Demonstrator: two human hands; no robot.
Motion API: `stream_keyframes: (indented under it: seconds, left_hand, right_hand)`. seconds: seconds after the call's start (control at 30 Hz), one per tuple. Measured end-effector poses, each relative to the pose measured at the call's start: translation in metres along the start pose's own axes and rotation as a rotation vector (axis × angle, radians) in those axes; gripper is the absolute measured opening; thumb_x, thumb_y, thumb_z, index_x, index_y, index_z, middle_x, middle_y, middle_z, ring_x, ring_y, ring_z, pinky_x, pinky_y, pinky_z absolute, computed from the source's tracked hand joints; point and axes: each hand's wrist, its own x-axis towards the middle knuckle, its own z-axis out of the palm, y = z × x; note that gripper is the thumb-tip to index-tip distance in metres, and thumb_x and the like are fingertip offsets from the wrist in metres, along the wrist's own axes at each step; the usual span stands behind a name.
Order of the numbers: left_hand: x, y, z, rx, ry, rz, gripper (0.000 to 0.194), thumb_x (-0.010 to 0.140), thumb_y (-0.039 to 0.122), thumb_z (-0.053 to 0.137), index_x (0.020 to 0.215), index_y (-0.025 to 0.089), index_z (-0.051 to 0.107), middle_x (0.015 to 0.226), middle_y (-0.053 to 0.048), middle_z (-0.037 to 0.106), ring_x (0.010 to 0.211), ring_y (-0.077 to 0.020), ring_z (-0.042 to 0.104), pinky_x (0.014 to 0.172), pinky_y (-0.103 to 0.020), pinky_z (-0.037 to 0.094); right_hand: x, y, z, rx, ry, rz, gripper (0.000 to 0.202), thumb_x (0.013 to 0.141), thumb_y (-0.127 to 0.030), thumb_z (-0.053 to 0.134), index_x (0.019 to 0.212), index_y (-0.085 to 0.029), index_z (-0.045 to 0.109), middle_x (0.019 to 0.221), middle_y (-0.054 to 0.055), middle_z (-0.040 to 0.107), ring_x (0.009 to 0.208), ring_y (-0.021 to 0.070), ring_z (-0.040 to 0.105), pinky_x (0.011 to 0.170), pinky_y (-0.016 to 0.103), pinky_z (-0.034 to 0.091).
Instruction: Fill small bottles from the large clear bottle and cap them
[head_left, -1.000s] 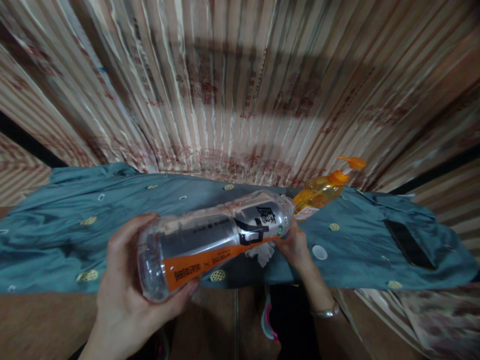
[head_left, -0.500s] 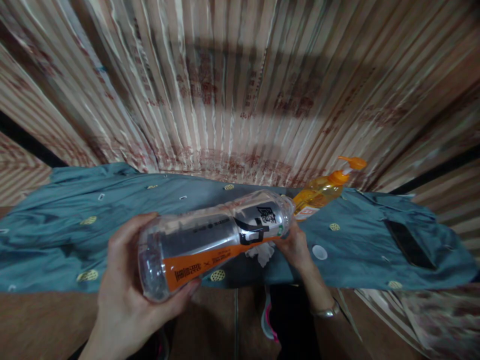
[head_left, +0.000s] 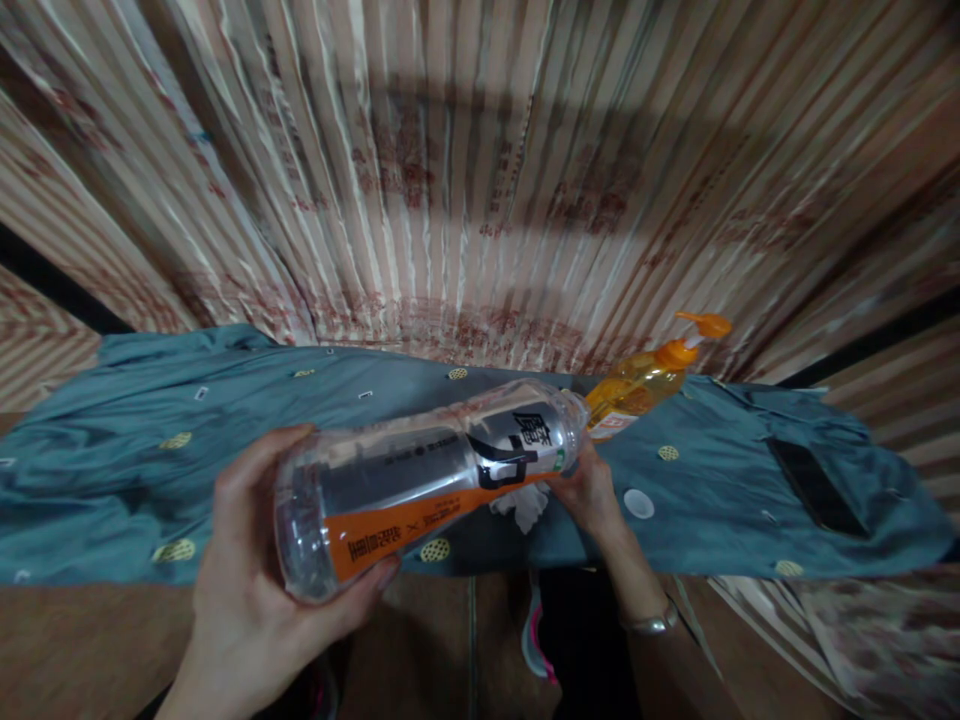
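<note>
A clear plastic bottle [head_left: 435,475] with a silver and orange label lies tilted across the view, its neck toward the right. My left hand [head_left: 262,570] is wrapped round its base. At the neck, my right hand [head_left: 589,485] is closed, its fingers mostly hidden behind the bottle; what they grip cannot be made out. Just beyond the neck stands a pump bottle [head_left: 637,388] of yellow liquid with an orange pump head. Crumpled white tissue [head_left: 521,507] lies under the bottle, and a round white cap [head_left: 639,503] is right of my right hand.
A teal patterned cloth [head_left: 247,400] covers the narrow table. A black phone [head_left: 817,487] lies at its right. Striped curtains [head_left: 480,180] hang behind it. Below the front edge show the floor and a shoe [head_left: 535,640].
</note>
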Motion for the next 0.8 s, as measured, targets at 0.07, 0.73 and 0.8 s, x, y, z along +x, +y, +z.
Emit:
stream_keyframes:
  seconds: [0.07,0.73,0.8]
  left_hand:
    - [0.0005,0.001,0.0001,-0.008,-0.001,0.0,0.088,0.072,0.056,0.074,0.148,0.033,0.038,0.123,-0.008,0.06,0.103,-0.0305,0.068,0.081,-0.046,0.064]
    - [0.0008,0.0,-0.0008,0.008,-0.004,0.019,0.091,0.072,0.056,0.075,0.15,0.032,0.035,0.124,-0.008,0.059,0.105,-0.0295,0.068,0.083,-0.044,0.064]
    - [0.0008,0.0003,-0.0008,0.014,0.001,0.01,0.09,0.072,0.058,0.074,0.149,0.032,0.036,0.124,-0.008,0.059,0.105,-0.0297,0.068,0.083,-0.045,0.064]
  right_hand:
    - [0.0003,-0.0008,-0.0004,-0.001,-0.006,0.004,0.056,0.078,-0.051,0.066,0.123,-0.018,0.058,0.106,0.013,0.078,0.094,0.0317,0.075,0.081,0.043,0.061]
    - [0.0008,-0.0017,-0.0002,0.021,-0.011,-0.011,0.054,0.077,-0.048,0.065,0.121,-0.018,0.058,0.105,0.014,0.078,0.093,0.0318,0.076,0.081,0.042,0.061]
    - [0.0008,-0.0021,-0.0005,0.021,-0.01,-0.009,0.052,0.077,-0.047,0.066,0.119,-0.018,0.059,0.106,0.014,0.078,0.094,0.032,0.076,0.082,0.043,0.061]
